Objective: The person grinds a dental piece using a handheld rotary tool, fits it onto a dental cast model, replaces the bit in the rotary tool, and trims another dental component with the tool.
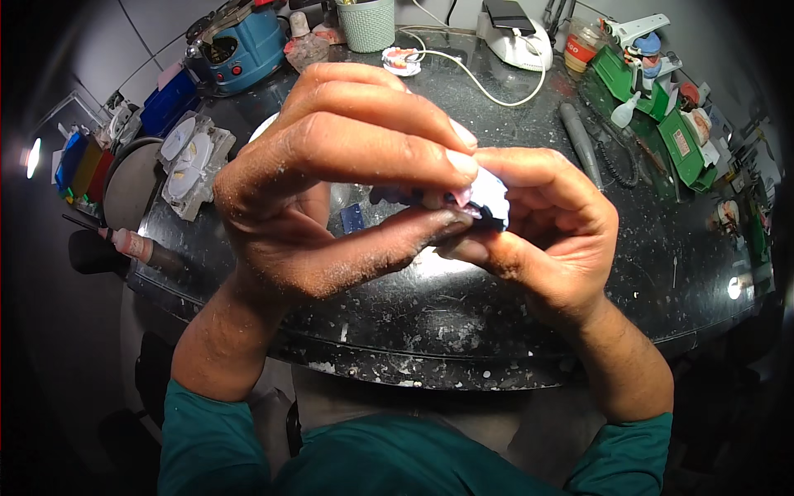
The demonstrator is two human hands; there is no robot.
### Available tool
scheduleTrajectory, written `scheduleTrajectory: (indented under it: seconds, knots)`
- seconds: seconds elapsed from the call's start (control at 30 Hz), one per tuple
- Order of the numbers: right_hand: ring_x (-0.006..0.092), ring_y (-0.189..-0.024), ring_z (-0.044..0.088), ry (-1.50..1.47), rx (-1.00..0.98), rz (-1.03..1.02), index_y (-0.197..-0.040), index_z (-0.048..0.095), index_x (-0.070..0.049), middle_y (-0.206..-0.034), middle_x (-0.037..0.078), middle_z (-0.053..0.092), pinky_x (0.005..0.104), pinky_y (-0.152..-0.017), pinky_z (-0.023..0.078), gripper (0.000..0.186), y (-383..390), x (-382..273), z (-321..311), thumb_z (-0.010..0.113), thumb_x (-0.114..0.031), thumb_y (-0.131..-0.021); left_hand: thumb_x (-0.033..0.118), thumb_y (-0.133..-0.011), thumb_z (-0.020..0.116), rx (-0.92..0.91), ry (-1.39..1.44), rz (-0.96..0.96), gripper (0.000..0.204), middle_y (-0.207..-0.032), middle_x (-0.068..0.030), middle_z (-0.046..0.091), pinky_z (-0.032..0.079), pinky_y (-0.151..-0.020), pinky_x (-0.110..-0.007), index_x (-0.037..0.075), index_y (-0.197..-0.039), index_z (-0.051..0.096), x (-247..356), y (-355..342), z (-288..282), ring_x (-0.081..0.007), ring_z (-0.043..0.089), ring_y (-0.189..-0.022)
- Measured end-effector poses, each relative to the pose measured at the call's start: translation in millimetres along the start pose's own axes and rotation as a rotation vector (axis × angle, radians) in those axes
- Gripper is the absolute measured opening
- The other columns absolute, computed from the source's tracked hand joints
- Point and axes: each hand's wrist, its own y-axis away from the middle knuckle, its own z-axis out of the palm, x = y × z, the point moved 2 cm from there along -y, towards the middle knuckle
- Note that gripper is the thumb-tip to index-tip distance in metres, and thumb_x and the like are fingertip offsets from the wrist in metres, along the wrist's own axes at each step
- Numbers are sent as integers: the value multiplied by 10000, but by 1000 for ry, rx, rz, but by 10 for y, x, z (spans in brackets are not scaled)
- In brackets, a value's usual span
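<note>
Both of my hands are raised over the middle of the dark worktop, closed on a small pale piece, apparently a dental model, with dark blue material on it. My left hand pinches its near side between thumb and fingertips, hiding much of it. My right hand grips it from the right, thumb underneath and forefinger at the back. A small blue slab lies on the worktop behind the gap in my left hand.
A worktop holds a blue machine, white moulds, a green pot, a toothed model, a white device with cable, a grey handpiece, green trays and a pink bottle.
</note>
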Motion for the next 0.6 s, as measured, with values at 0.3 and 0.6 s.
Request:
scheduleTrajectory:
  seconds: [0.3, 0.6]
  knots:
    - [229, -1039, 659, 22, 63, 35, -1243, 531, 88, -1128, 185, 644, 359, -895, 571, 474, -11, 33, 12, 746, -25, -837, 1, -660, 780, -21, -16, -56, 353, -1004, -135, 678, 436, -934, -406, 45, -997, 683, 0, 5, -28, -264, 567, -1036]
    - [223, -991, 670, -55, 102, 132, -1222, 541, 87, -1102, 171, 642, 369, -808, 617, 422, 4, 94, 5, 724, -38, -863, -50, -631, 781, -60, -119, -42, 365, -970, -128, 684, 469, -872, -399, 39, -975, 697, 23, -34, -44, -260, 600, -957]
